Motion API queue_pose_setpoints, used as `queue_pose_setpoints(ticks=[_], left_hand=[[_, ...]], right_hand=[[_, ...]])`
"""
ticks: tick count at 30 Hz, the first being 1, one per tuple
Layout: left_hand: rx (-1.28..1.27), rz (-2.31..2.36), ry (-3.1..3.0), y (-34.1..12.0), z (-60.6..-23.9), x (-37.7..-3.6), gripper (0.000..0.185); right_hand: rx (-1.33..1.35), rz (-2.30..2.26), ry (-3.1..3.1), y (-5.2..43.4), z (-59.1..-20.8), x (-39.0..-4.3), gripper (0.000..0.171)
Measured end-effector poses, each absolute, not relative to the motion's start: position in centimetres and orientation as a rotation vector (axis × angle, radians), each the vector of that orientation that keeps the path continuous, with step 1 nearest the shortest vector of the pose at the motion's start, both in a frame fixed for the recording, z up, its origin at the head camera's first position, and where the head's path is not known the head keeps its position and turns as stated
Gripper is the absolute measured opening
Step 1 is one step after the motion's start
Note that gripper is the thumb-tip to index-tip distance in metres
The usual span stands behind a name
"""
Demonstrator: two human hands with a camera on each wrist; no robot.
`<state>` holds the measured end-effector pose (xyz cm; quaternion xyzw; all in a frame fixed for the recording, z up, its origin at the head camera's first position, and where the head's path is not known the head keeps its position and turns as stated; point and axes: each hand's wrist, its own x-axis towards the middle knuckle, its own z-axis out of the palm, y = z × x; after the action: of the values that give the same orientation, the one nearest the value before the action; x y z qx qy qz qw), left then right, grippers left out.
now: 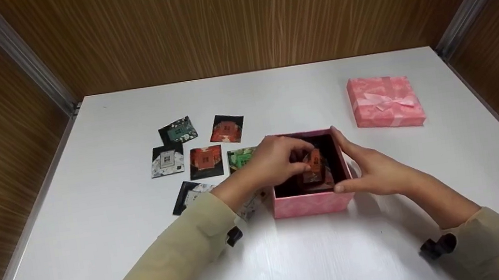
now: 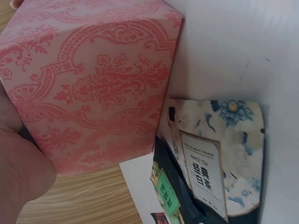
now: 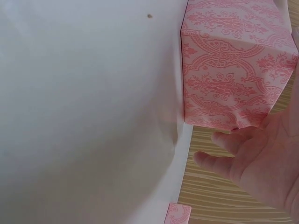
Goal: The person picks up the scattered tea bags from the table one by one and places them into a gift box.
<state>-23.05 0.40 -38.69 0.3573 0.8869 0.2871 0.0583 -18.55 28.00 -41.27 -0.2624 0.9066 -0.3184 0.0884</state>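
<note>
One open pink box (image 1: 313, 203) sits near the middle of the white table (image 1: 295, 260), and its lid (image 1: 385, 101), tied with a bow, lies well apart to the far right. The left hand (image 1: 277, 160) reaches into the box, fingers pinching an orange-red tea sachet (image 1: 313, 162) above others already inside. The right hand (image 1: 373, 166) rests on the box's right wall, fingers straight and slightly spread. Six sachets show to the left of the box (a seventh may hide under the left wrist). The left wrist view alone shows a white floral sachet (image 2: 219, 154) just beside the box's patterned wall (image 2: 98, 84); the right wrist view shows the wall (image 3: 233, 70) and spread fingers (image 3: 229, 142).
</note>
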Motion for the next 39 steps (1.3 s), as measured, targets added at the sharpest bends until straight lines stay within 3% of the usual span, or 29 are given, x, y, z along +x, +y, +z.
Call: queue_pose_setpoints(ticks=[15,29,39], left_hand=[[1.042,0.314,2.808,2.0,-38.1,-22.7,0.030],[1.103,-0.009,2.780,2.2,-38.0,-22.5,0.037],[1.065,0.035,2.765,2.4,-38.1,-22.5,0.055]], right_hand=[[-0.796,-0.948,2.714,28.2,-41.2,-18.4,0.126],[-0.803,-0.953,2.705,28.0,-41.2,-18.5,0.127],[-0.800,-0.967,2.703,28.1,-41.4,-18.5,0.126]])
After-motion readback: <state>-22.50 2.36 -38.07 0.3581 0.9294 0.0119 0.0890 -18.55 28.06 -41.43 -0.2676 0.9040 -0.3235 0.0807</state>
